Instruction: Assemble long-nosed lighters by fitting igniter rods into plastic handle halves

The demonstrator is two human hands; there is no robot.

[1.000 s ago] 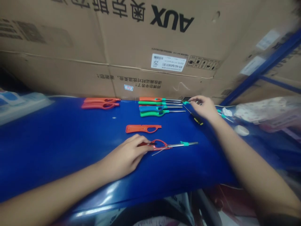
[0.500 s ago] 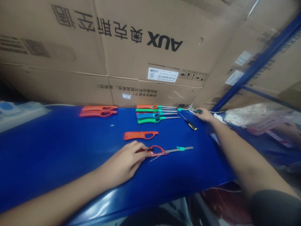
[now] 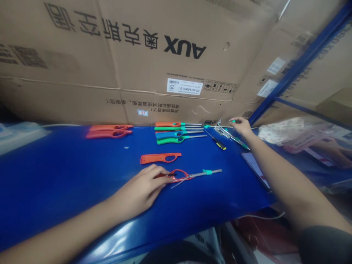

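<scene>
My left hand (image 3: pixel 150 183) grips the handle end of a red lighter body (image 3: pixel 180 175) lying on the blue table. A metal tube (image 3: pixel 198 175) with a green clip (image 3: pixel 207 172) points right from it, and a thin rod or wire slants below. My right hand (image 3: pixel 242 126) is raised at the back right, its fingers closed on a small green part (image 3: pixel 233 121). Below it lies a bunch of metal tubes (image 3: pixel 225 132) with green ends. An orange lighter shell half (image 3: pixel 161 158) rests just beyond my left hand.
Several lighters (image 3: pixel 169 134) with metal tubes lie in a row at the back, beside a yellow-black screwdriver (image 3: pixel 219 143). Red handle shells (image 3: pixel 110 131) sit further left. A flat device (image 3: pixel 255 169) is under my right forearm. A large cardboard box (image 3: pixel 123 66) stands behind.
My right hand has lifted away from the metal tubes and moved slightly right, now with a small green part in its fingers. My left hand keeps its hold on the lighter body.
</scene>
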